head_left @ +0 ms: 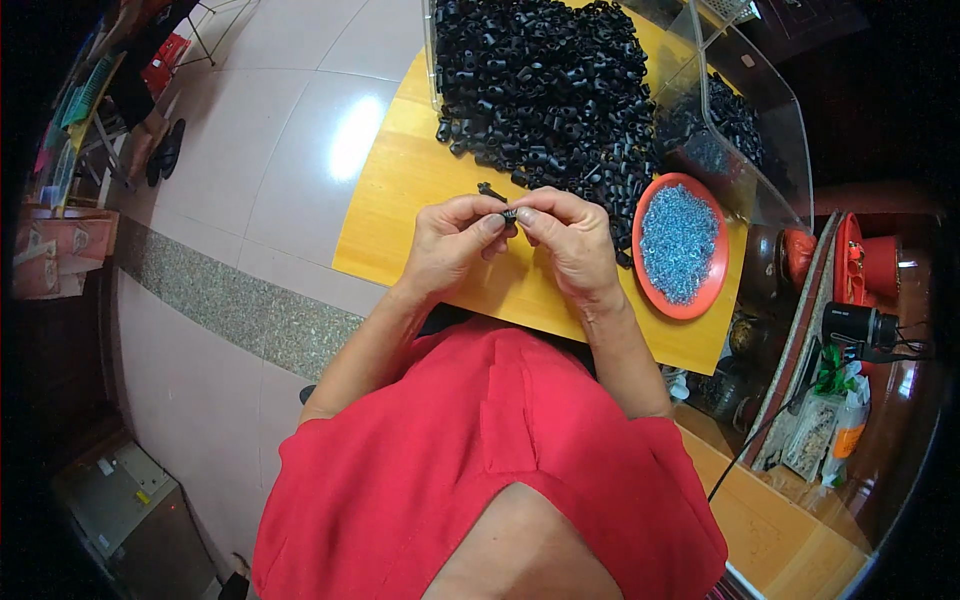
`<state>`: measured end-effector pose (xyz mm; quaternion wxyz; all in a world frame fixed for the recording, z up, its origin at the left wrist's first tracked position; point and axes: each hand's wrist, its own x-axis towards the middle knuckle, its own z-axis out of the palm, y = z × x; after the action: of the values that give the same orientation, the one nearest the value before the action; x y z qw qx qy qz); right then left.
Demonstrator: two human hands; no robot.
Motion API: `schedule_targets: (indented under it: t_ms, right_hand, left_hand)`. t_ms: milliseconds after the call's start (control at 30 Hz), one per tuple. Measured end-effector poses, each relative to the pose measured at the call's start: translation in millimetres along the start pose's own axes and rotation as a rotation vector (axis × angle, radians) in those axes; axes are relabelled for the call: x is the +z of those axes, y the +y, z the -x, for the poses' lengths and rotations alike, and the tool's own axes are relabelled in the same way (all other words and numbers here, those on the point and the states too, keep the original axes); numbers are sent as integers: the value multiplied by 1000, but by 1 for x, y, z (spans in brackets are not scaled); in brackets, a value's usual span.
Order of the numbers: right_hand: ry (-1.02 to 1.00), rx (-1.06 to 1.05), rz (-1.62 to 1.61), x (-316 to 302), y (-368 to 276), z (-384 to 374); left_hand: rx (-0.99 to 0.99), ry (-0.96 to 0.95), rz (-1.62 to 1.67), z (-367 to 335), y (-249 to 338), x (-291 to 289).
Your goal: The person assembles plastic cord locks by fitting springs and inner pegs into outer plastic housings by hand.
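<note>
Head view, looking straight down: both hands meet over the yellow tabletop (420, 190), above its near half. Left hand (452, 240) and right hand (570, 240) have fingers pressed together at the tips, jointly pinching one small black plastic part (509, 213) between them. Thumbs and index fingers of both hands close on it; most of the part is hidden by the fingertips, so its exact shape can't be told. One more black piece (488, 189) lies just beyond the left hand's knuckles; can't tell whether it sits on the tabletop or joins the pinched part.

Behind the hands: large heap of black plastic parts (545, 90) covering the far half of the tabletop, partly inside a clear plastic bin (770, 140) whose wall stands at the right. Heap's near edge is just beyond the fingertips.

Right of the right hand, near but not touching: round orange dish (680, 245) filled with small blue-grey pieces (680, 235), sitting on the tabletop by its right edge.

Person wears a red top (480, 470); forearms come up from the lower edge. Tiled floor (280, 150) to the left, with a grey speckled strip across it. Dark clutter and a small black camera-like device (860, 325) at the right.
</note>
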<state>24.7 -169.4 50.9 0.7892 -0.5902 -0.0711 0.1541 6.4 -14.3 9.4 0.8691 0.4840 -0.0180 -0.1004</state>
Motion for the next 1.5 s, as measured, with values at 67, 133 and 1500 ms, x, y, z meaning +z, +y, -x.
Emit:
schedule_targets:
  t_ms: [67, 133, 1500]
  right_hand:
    - [-24, -30, 35, -3, 2, 3]
    - [-9, -15, 30, -3, 4, 5]
    - [56, -629, 1587, -1, 23, -63]
  left_hand:
    - [-3, 3, -2, 0, -1, 0]
    - [-6, 5, -3, 1, -3, -1]
    - [-51, 5, 145, 0, -9, -9]
